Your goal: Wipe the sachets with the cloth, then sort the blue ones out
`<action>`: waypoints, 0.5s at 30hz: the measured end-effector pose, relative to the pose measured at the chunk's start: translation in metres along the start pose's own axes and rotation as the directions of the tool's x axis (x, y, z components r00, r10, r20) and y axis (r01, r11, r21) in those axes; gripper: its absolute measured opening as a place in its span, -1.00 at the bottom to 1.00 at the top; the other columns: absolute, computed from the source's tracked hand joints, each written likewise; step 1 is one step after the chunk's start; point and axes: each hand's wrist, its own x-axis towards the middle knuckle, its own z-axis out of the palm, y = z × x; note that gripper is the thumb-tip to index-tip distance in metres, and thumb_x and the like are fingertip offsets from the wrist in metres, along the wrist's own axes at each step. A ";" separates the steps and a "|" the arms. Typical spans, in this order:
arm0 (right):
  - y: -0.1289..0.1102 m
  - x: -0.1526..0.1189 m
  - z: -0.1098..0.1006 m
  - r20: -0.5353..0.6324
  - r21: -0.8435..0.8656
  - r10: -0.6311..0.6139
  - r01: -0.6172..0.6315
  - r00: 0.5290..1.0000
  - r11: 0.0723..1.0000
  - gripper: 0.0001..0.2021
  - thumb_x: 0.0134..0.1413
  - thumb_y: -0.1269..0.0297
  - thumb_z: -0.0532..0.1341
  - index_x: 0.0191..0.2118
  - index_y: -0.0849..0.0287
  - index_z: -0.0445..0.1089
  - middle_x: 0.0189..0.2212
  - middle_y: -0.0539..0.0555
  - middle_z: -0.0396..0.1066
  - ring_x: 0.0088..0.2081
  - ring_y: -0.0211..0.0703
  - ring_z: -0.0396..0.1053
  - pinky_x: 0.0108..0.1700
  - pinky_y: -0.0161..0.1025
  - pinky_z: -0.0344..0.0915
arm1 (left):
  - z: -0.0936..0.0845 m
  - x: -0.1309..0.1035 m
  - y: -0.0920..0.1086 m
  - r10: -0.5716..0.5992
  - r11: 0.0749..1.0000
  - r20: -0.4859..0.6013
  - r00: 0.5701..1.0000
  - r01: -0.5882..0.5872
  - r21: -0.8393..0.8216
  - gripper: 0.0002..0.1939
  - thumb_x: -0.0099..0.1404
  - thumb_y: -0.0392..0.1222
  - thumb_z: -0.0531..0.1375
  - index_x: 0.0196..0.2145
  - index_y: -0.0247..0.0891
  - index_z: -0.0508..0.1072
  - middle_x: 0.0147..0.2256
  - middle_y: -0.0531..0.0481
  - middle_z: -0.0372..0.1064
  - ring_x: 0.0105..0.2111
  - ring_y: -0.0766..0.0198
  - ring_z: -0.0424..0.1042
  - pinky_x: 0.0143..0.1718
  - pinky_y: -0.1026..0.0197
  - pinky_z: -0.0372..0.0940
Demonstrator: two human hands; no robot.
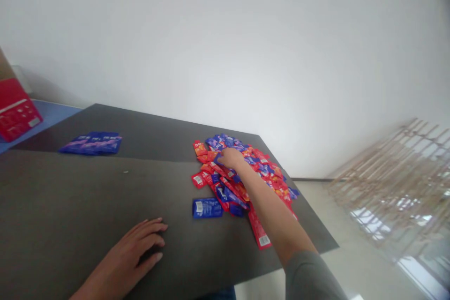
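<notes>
My right hand reaches over a heap of red and blue packets. Its fingers are closed at the edge of a blue packet on the left side of the heap; the fingertips are partly hidden. My left hand lies open on the dark tabletop, fingers a little bent and apart, holding nothing. A single blue packet with a white barcode label lies flat between my left hand and the heap. At the far left of the table, several blue packets overlap in a neat row.
The dark table ends at a white wall behind. A red box stands at the left on a blue surface. A slatted wooden rack stands on the floor to the right. A small pale scrap lies on the table.
</notes>
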 end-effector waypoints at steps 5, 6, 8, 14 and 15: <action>0.047 0.001 0.018 0.074 -0.009 -0.003 0.003 0.997 1.000 -0.63 0.23 0.06 0.34 0.02 0.22 0.44 -0.04 0.17 0.46 -0.05 -0.02 0.45 0.00 -0.03 0.40 | -0.010 0.005 0.006 -0.037 0.999 0.030 0.999 0.036 0.030 -0.79 0.36 0.04 0.23 -0.19 -0.03 0.61 0.12 0.04 0.49 0.21 0.00 0.39 0.26 -0.15 0.30; 0.051 0.004 0.021 0.072 0.000 -0.007 0.007 0.997 1.000 -0.60 0.15 0.07 0.39 -0.01 0.23 0.45 -0.07 0.19 0.48 -0.04 0.02 0.46 0.01 -0.06 0.38 | -0.012 0.006 0.009 -0.048 0.998 0.038 0.998 0.047 0.036 -0.79 0.36 0.04 0.22 -0.19 -0.03 0.61 0.12 0.04 0.49 0.21 0.00 0.39 0.26 -0.15 0.30; 0.053 0.008 0.025 0.049 0.031 -0.024 0.023 0.999 0.999 -0.56 0.02 0.10 0.45 -0.03 0.22 0.47 -0.08 0.24 0.51 -0.02 0.08 0.46 0.00 -0.12 0.34 | -0.016 0.006 0.014 -0.068 0.997 0.043 0.997 0.066 0.042 -0.80 0.37 0.03 0.22 -0.19 -0.03 0.61 0.13 0.04 0.49 0.22 0.00 0.39 0.27 -0.14 0.30; 0.049 0.014 0.015 -0.060 0.204 -0.128 0.138 0.990 0.969 -0.81 0.08 0.29 0.32 -0.15 0.13 0.52 -0.11 0.19 0.55 -0.06 0.02 0.47 -0.08 -0.24 0.26 | -0.019 0.006 0.021 -0.122 0.992 0.063 0.991 0.120 0.029 -0.80 0.38 0.00 0.20 -0.20 -0.05 0.60 0.12 0.01 0.49 0.21 -0.02 0.39 0.27 -0.18 0.29; 0.046 0.015 0.010 -0.086 0.244 -0.146 0.163 0.986 0.956 -0.83 0.06 0.31 0.31 -0.19 0.14 0.53 -0.15 0.16 0.55 -0.08 0.00 0.47 -0.10 -0.26 0.25 | -0.018 0.006 0.021 -0.129 0.992 0.064 0.990 0.128 0.015 -0.81 0.38 -0.01 0.20 -0.20 -0.05 0.60 0.12 0.01 0.49 0.22 -0.02 0.38 0.28 -0.18 0.28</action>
